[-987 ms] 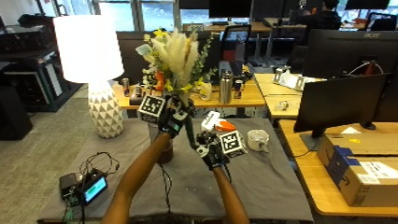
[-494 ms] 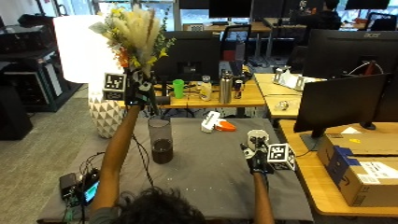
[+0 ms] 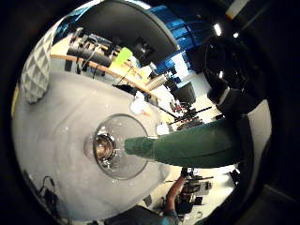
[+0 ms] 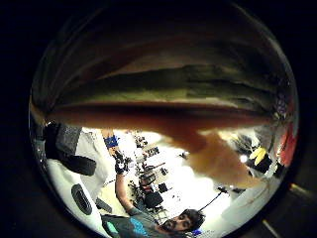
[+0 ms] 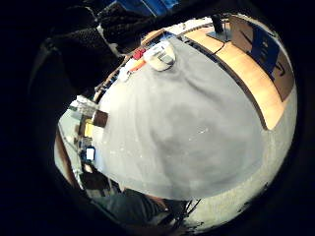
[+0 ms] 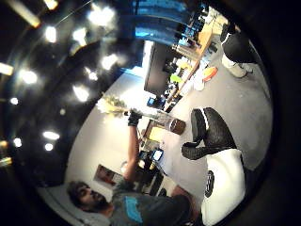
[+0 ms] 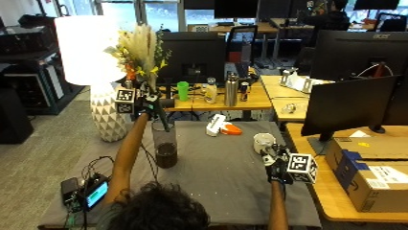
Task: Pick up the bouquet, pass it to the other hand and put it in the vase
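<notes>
Outside view: the left hand point(image 7: 148, 103) is wrapped round the bouquet point(image 7: 141, 50) stems, holding it just above the glass vase point(image 7: 165, 146), stem tips at the rim. Best bet, I'd say, is to line the green stems point(image 3: 187, 147) up over the opening and lower them straight so they don't tip the glass. The right hand point(image 7: 278, 165) rests near the table point(image 7: 217, 182) edge with fingers relaxed, holding nothing. White lamp point(image 7: 89, 50) sits close behind, cup point(image 7: 263, 142) well off.
</notes>
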